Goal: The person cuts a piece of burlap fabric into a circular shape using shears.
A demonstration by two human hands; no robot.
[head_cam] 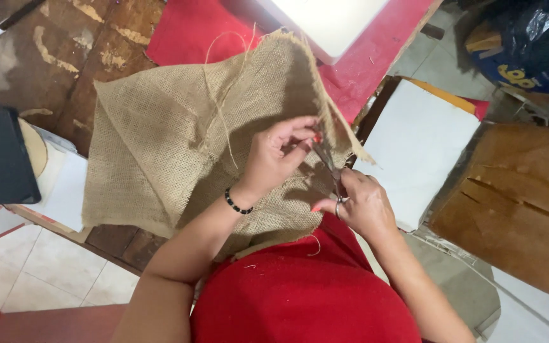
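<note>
Left hand (pixel 277 155), seen from the head camera, pinches a fold of burlap cloth (pixel 179 136) between thumb and fingertips near the cloth's right edge. Right hand (pixel 360 203) is clenched around the handles of a pair of scissors (pixel 327 164), whose blades point up into the cloth just beside the left fingers.

The burlap lies spread over a worn wooden surface (pixel 65 51), with its near portion draped off the edge toward the person's red top. Its far corner rests on a red sheet (pixel 189 28).

Handling judgement: the cloth appears light, limp and coarse. It folds readily and does not look slippery. The open weave frays; loose threads (pixel 214 95) already trail across it, so the edges likely shed when pulled. Grip is best taken close to the blades, holding the weave taut between both hands, since slack material would bunch.

A dark flat case (pixel 1 155) sits at the left, well apart. A white board (pixel 414 146) stands to the right.
</note>
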